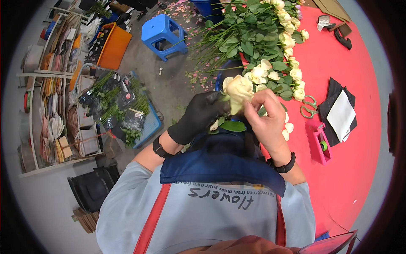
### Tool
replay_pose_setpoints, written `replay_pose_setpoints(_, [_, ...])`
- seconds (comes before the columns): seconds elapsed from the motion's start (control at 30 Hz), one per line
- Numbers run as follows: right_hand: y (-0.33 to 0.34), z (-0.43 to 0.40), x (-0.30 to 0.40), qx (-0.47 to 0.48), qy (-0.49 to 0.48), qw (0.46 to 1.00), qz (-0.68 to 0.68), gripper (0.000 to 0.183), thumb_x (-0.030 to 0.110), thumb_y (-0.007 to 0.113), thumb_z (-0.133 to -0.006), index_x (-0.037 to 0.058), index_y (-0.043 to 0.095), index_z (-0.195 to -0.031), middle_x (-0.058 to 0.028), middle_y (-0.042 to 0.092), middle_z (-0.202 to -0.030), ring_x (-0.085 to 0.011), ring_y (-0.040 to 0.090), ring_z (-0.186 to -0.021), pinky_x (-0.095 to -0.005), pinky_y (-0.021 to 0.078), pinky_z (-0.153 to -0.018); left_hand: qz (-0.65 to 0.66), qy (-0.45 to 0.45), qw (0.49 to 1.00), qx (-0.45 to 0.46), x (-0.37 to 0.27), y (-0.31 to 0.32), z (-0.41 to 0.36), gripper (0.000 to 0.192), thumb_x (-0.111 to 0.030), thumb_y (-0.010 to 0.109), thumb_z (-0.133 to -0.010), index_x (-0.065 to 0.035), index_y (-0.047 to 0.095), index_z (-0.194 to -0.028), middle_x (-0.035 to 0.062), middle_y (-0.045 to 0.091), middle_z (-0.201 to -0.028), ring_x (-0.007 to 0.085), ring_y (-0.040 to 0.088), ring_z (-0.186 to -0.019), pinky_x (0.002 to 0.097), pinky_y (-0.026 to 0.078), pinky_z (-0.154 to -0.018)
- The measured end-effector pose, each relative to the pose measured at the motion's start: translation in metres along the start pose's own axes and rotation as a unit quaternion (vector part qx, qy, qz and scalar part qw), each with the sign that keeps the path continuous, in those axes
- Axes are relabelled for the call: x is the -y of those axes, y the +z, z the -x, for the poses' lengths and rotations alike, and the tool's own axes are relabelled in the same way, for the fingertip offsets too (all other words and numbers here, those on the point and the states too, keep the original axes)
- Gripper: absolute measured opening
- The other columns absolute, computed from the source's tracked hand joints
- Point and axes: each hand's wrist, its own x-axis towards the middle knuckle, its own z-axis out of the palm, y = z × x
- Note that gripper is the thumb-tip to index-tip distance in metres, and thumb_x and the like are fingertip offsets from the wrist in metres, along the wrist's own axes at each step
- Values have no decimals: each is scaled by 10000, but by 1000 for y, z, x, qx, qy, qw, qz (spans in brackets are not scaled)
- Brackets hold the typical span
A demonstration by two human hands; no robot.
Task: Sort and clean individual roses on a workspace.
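A cream-coloured rose point(238, 89) is held up in front of my chest. My left hand point(203, 111), in a black glove, grips it just under the bloom. The bare fingers of my right hand point(267, 116) are at the flower's right side, thumb and forefinger pinching the edge of an outer petal point(236, 104). A green leaf point(233, 126) shows below the bloom; most of the stem is hidden. Just beyond my hands, more cream roses point(258, 73) lie with their heads to the right. Loose petals point(288, 127) rest on the red tabletop beside my right hand.
On the red table point(352, 171) lie scissors point(309, 107), a pink tape dispenser point(317, 141), and black and white sheets point(341, 116). A blue stool point(163, 35) stands on the petal-strewn floor. At left are a blue cart point(149, 127) with greenery, an orange bin point(114, 47) and loaded shelves point(52, 108).
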Motion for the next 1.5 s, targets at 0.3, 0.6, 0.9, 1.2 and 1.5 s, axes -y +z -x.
replay_pose_setpoints(0.3, [-21,4,5,-25,-2,999,24,180,-24,677,-735,2,593,-892,-72,581,-846,-123,500,-649,-237,415,-578,18,-5,1000,13,1,1,0,195,-119,595,-859,18,630,-993,35,638,-798,63,550,-662,233,414,-561])
replay_pose_setpoints(0.6, [-6,6,7,-14,60,998,5,135,35,739,-747,19,625,-815,-10,521,-741,-76,468,-615,-220,378,-518,-55,26,998,22,-6,4,4,157,-143,601,-870,3,620,-926,6,589,-724,61,507,-599,224,393,-525])
replay_pose_setpoints(0.9, [-9,9,7,-20,95,992,-77,69,-20,689,-791,-21,622,-807,-11,525,-710,-80,469,-630,-222,378,-556,57,35,995,68,5,-1,-4,191,-178,577,-903,-2,625,-961,11,620,-789,71,542,-712,234,434,-630])
replay_pose_setpoints(1.2, [-25,8,9,-88,114,984,-108,87,-9,709,-784,-12,624,-770,-6,520,-703,-82,463,-640,-219,371,-592,56,15,997,49,2,0,-13,227,-123,563,-869,20,627,-1032,30,651,-858,85,582,-718,233,457,-632])
replay_pose_setpoints(1.5, [-32,6,19,4,130,990,52,160,-37,659,-758,5,634,-911,-49,581,-822,-109,518,-665,-235,442,-602,-14,22,999,27,-5,4,-15,238,-130,607,-832,27,632,-1010,14,627,-768,59,511,-589,211,385,-525])
